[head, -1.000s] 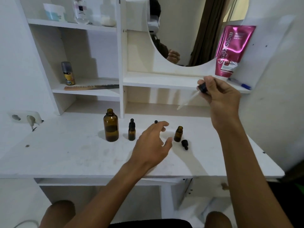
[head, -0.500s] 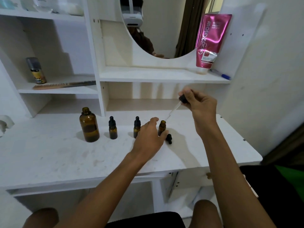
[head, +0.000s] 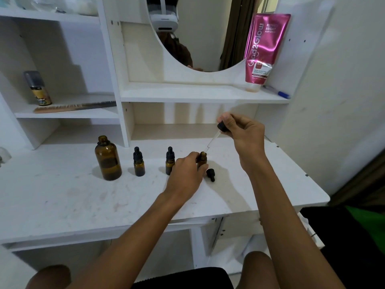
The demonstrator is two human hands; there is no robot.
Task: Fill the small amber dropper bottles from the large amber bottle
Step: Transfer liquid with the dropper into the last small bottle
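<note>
Left hand (head: 185,174) is wrapped around the open little amber bottle (head: 202,159), which stands on the desk (head: 62,195). A loose black cap (head: 210,174) lies just right of its thumb. Up and behind, the right hand (head: 243,130) pinches the dropper (head: 221,127) by its black bulb, glass tip slanting down to that bottle's mouth. Off to the left hand's left: nearer capped dropper bottle (head: 169,161), farther capped dropper bottle (head: 139,162), then the large amber bottle (head: 108,158), uncapped. Pink tube (head: 264,51) is on the shelf above the right hand.
</note>
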